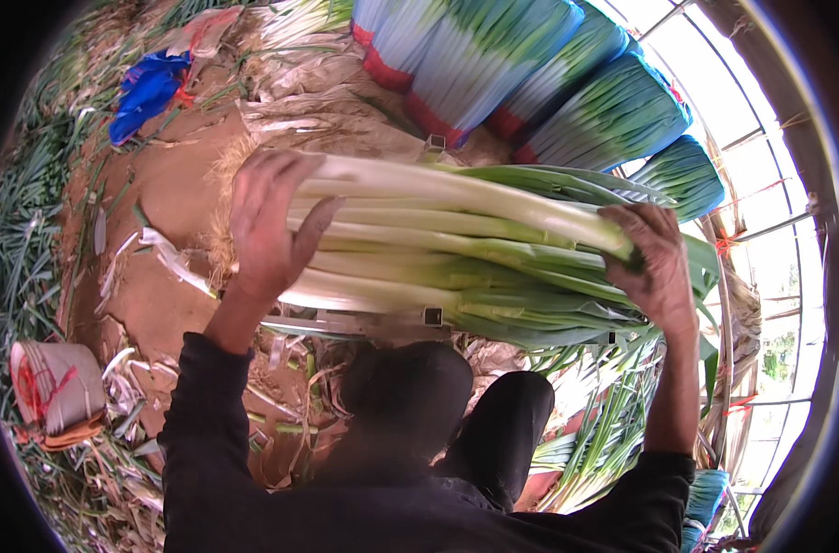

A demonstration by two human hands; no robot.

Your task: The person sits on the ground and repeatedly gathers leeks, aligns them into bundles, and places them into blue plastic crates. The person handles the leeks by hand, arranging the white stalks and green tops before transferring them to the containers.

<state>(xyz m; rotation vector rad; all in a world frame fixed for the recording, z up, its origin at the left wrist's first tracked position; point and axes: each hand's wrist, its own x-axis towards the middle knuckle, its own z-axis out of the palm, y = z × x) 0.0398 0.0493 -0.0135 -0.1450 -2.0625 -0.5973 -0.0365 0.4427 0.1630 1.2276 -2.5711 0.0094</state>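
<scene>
A row of large green onions (406, 242) lies crosswise before me on a low metal rack (336, 327), white root ends to the left and green leaves to the right. One thick green onion (461, 190) lies across the top of the pile. My left hand (271, 221) closes over its white end, thumb on the stalks beneath. Around its green end my right hand (651, 259) is wrapped. Fibrous roots (224, 207) stick out beyond my left hand. Blur softens the left fingers and the top stalk.
Bundles of green onions (488, 62) in blue and red wrapping stand beyond the rack. A blue plastic bag (146, 93) and a pale bucket (60, 387) are at left, among leaf trimmings (29, 242). Loose green onions (606, 422) lie by my right knee; a metal-framed wall (772, 276) stands at right.
</scene>
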